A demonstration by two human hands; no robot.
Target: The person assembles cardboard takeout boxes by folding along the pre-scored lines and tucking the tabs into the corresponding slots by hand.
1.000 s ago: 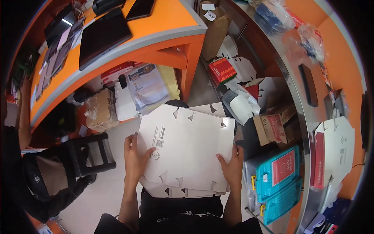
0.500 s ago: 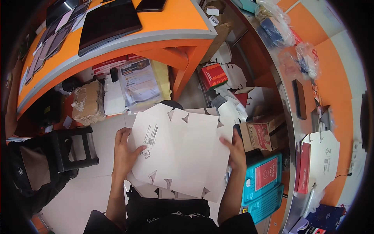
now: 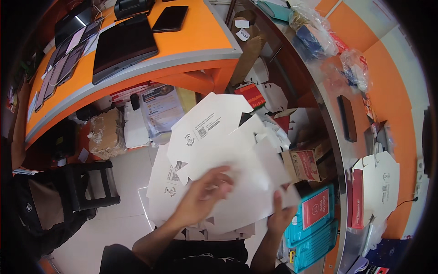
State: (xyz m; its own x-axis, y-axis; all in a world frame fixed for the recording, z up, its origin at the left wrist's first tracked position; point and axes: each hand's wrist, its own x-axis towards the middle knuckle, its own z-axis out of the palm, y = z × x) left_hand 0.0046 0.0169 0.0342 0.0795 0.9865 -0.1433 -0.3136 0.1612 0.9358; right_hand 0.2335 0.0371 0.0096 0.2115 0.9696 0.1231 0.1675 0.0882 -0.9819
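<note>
A flat white cardboard box blank [image 3: 223, 157] with notched edges and a small printed code lies tilted in front of me. My right hand [image 3: 280, 217] grips its lower right edge, thumb on top and the other fingers hidden beneath. My left hand [image 3: 207, 194] is over the middle of the blank, slightly blurred, with fingers loosely bent and apart, holding nothing. Beneath it, more matching blanks [image 3: 159, 182] show at the left and lower edges, above my lap.
An orange table [image 3: 200, 41] holds a laptop [image 3: 125, 48] and several phones. A black stool [image 3: 93, 187] stands left. To the right are a teal plastic crate [image 3: 315, 214], a cardboard carton [image 3: 303, 164] and a metal-edged counter [image 3: 335, 137] with a black phone [image 3: 347, 118].
The top blank has turned and shifted up and right, uncovering the print on another below. My left hand has left the left edge and moved over the middle; my right hand has moved lower.
</note>
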